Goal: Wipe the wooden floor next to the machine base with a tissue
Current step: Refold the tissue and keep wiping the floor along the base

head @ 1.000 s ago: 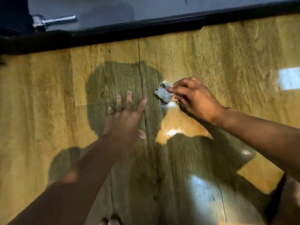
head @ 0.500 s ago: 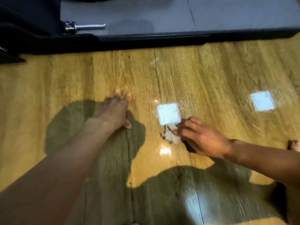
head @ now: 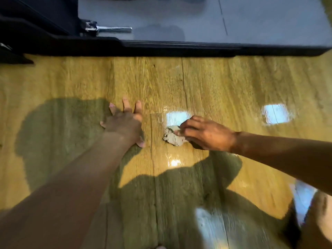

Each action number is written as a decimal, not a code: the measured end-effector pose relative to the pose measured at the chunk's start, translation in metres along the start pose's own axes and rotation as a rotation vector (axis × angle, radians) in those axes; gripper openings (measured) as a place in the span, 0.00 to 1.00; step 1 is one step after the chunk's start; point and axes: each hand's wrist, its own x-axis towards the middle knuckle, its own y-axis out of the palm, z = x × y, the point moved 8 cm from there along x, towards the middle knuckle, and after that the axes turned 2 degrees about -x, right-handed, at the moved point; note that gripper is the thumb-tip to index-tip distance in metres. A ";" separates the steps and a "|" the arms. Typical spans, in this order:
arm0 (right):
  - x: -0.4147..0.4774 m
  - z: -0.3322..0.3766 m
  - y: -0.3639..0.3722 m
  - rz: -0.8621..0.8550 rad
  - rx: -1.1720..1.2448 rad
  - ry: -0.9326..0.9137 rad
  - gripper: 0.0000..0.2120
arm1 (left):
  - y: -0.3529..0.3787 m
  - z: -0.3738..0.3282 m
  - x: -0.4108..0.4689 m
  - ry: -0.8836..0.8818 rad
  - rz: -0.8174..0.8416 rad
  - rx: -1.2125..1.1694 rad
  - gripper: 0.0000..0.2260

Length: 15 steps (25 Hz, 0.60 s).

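Tissue (head: 173, 137), crumpled and grey-speckled, pinched by right hand (head: 206, 134); left hand (head: 124, 125) fingers (head: 126, 106) splayed flat.

1. Your right hand (head: 206, 134) has drawn the tissue (head: 173, 137) back toward you. A second ago it lay just right of your left fingers' tips. Now it sits level with the thumb of your left hand (head: 124, 124).
2. Over the last half second the tissue has slid leftward, narrowing the gap to that thumb.
3. Your head's shadow (head: 59, 126) has shifted left, so your left fingers (head: 126, 105) now reach onto lit wooden floor (head: 233, 83).
4. Beyond your fingers, more of the machine base (head: 179, 48) and its metal pin (head: 111, 29) has come into view.
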 end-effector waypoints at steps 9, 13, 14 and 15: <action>0.045 -0.044 -0.020 -0.126 -0.033 0.210 0.16 | 0.003 -0.007 -0.001 0.033 -0.012 0.048 0.57; 0.089 -0.121 -0.051 -0.243 -0.004 0.429 0.14 | 0.003 -0.002 -0.002 0.014 -0.039 0.018 0.55; 0.097 -0.144 -0.057 -0.316 0.030 0.615 0.14 | 0.004 -0.001 -0.001 0.012 -0.042 0.008 0.56; 0.104 -0.148 -0.052 -0.349 0.047 0.741 0.15 | 0.004 0.000 -0.001 0.012 -0.044 -0.005 0.58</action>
